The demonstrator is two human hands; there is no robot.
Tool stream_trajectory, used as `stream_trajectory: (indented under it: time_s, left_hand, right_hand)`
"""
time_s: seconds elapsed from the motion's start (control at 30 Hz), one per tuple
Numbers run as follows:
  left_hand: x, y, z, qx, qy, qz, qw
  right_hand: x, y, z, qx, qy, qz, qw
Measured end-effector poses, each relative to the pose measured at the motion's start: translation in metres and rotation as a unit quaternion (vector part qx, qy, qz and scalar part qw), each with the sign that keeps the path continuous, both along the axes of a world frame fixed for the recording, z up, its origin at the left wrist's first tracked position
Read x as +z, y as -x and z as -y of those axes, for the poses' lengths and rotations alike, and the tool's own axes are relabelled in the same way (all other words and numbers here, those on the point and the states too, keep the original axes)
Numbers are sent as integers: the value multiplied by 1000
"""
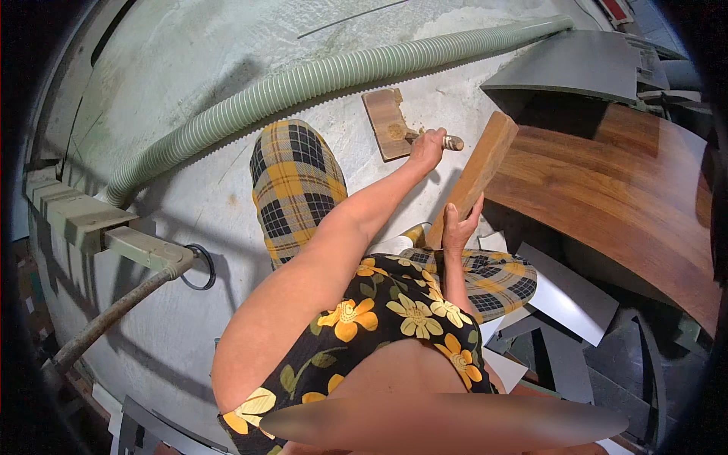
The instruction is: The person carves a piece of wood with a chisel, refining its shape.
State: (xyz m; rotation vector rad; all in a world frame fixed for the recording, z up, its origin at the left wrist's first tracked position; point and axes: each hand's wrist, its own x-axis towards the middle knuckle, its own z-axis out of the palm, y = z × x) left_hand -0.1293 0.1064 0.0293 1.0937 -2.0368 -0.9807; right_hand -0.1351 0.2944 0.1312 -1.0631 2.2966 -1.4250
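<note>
My left hand is stretched forward and closed around the wooden handle of a small tool. The tool's front end meets a small notched wooden block lying on the concrete floor. My right hand grips the lower part of a narrow wooden plank. The plank stands tilted, with its top leaning to the right. Both hands are above my knees, which are in yellow and black checked cloth.
A green ribbed hose runs across the floor from the left to the top right. A pale metal bracket with a ring and a rod sits at left. A large brown wooden sheet and grey offcuts lie at right.
</note>
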Motion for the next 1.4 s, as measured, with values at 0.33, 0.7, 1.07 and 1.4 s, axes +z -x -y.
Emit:
stream_trajectory:
  time_s: [0.33,0.7,1.07,1.4]
  left_hand:
    - [1,-2,5,12,-8,-14,1000]
    - [1,-2,3,27,-5,-14,1000]
    - [11,-5,9,28,-44,6,999]
    - [-19,7,8,13,5,-30,999]
  right_hand:
    - [-1,-1,3,-6,-4,29,1000]
    - [-3,1,1,-2,5,33,999]
    - [-1,-2,1,4,10,-10,1000]
    - [3,3,5,55,-20,78,995]
